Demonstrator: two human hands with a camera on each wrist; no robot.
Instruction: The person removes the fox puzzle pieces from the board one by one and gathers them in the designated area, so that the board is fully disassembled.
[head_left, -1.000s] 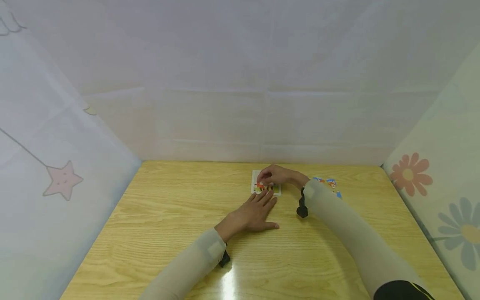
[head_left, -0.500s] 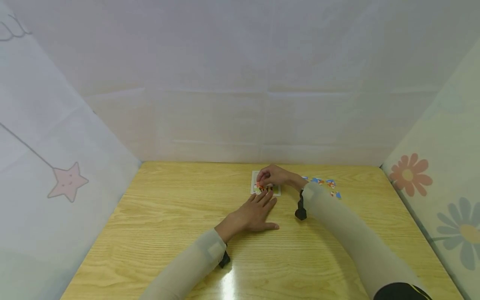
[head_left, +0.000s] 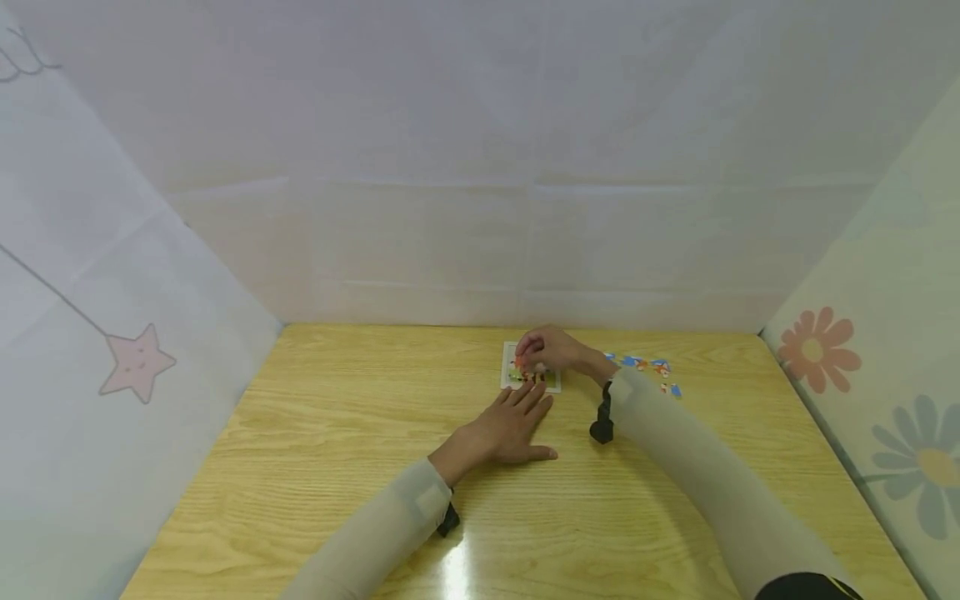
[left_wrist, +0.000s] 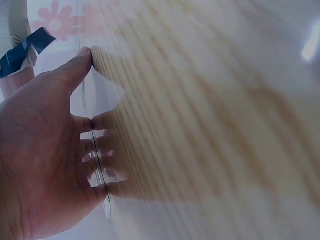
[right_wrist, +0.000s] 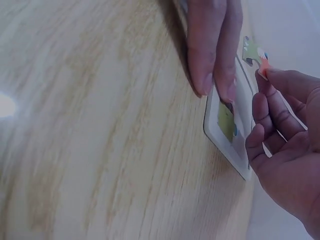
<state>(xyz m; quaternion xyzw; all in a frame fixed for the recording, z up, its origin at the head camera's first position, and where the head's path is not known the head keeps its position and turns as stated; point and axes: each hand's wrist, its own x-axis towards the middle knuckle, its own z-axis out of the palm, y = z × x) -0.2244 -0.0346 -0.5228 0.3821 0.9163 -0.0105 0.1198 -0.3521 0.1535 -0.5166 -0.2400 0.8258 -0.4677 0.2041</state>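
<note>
A small puzzle board with a white rim (head_left: 507, 367) lies near the back of the table, part of its picture covered by the hands. My left hand (head_left: 510, 427) rests flat with fingers spread, its fingertips on the board's near edge. Over the board, my right hand (head_left: 551, 348) pinches a puzzle piece (right_wrist: 256, 56) between thumb and index finger. In the right wrist view this green and orange piece is tilted up above the board, beyond the left fingers (right_wrist: 207, 65). A green piece (right_wrist: 226, 121) sits in the board near its closer corner.
Several loose blue, white and orange puzzle pieces (head_left: 637, 362) lie to the right of the board, partly behind the right wrist. The wooden table (head_left: 337, 400) meets a pale cloth wall (head_left: 420, 250) at its back edge. Printed cloth stands at both sides.
My right hand stays over the board with the puzzle piece, its fingers shifting slightly. The left hand keeps its place. More loose pieces show beside the right wrist than a second ago.
</note>
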